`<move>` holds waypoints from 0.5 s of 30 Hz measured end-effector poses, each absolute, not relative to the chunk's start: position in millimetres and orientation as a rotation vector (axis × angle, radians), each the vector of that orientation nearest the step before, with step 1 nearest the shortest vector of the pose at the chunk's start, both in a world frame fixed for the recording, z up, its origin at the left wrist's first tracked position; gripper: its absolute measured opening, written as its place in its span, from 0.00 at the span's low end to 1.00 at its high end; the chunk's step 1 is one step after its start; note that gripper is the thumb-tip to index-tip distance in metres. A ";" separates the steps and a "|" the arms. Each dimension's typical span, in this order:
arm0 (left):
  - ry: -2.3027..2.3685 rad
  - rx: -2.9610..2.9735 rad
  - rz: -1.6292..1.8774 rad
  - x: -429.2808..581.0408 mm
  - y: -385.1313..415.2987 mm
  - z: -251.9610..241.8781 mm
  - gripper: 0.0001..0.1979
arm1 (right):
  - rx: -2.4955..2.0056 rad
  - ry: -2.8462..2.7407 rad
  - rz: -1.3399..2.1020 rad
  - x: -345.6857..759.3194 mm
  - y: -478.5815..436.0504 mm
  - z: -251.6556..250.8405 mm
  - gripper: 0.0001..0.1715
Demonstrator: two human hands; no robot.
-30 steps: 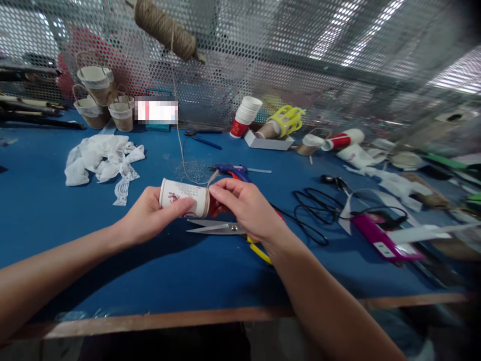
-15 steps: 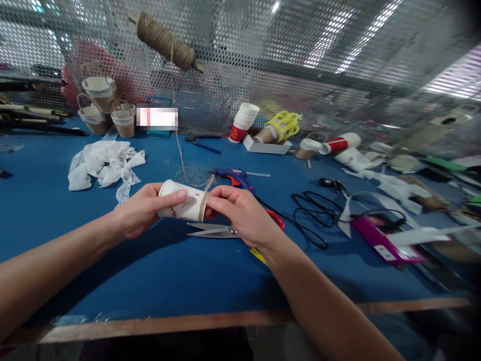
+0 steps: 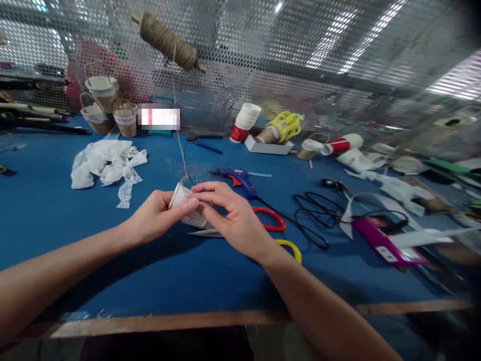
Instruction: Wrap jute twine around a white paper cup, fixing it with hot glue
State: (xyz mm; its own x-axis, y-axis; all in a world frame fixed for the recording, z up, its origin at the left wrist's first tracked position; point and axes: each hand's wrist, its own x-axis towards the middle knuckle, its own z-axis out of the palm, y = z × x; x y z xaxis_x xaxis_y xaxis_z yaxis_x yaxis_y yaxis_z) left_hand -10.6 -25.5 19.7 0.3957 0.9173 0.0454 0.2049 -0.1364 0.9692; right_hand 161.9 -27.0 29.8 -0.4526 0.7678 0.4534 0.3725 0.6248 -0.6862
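Observation:
Both hands are on a white paper cup (image 3: 178, 198) with printed marks, tilted on its side above the table. My left hand (image 3: 161, 213) grips the cup's rim end, thumb along its near side. My right hand (image 3: 236, 220) curls its fingers over the cup's other end, hiding most of it. A strand of twine (image 3: 182, 150) comes down from a spool (image 3: 167, 42) to behind the cup; its end at the cup is hidden. Under my right hand lie scissors (image 3: 205, 233) with red and yellow handles. A blue glue gun (image 3: 231, 174) lies just beyond.
White lace (image 3: 101, 163) lies at left, before several twine-wrapped cups (image 3: 126, 123). Pliers (image 3: 206, 143), stacked paper cups (image 3: 246, 120) and a white box (image 3: 266, 146) stand toward the mesh. A black cable (image 3: 308, 215) and purple power strip (image 3: 387, 243) are at right.
The cup has turned, its rim now tipped up and toward the far side. My right hand has moved left over the cup, covering the twine-wrapped end and uncovering more of the scissors' handles.

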 end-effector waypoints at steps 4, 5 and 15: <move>1.032 1.526 0.852 -7.9 -26.1 17.3 0.17 | -0.929 -2.031 0.671 158.7 -29.3 28.0 0.09; 1.034 1.511 0.858 -7.3 -26.2 17.2 0.17 | -0.938 -2.023 0.696 158.4 -29.4 28.4 0.09; 1.014 1.468 0.886 -8.4 -25.6 16.4 0.14 | -0.958 -2.061 0.786 157.8 -31.8 34.4 0.12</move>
State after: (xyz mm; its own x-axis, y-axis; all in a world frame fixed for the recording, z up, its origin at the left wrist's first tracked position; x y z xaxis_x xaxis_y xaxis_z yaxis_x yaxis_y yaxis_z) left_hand -8.4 -25.6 16.4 0.3560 0.9345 -0.0027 0.1231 -0.0440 0.9914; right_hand 157.8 -31.8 34.4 -0.4648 0.8138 0.3488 0.3746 0.5377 -0.7553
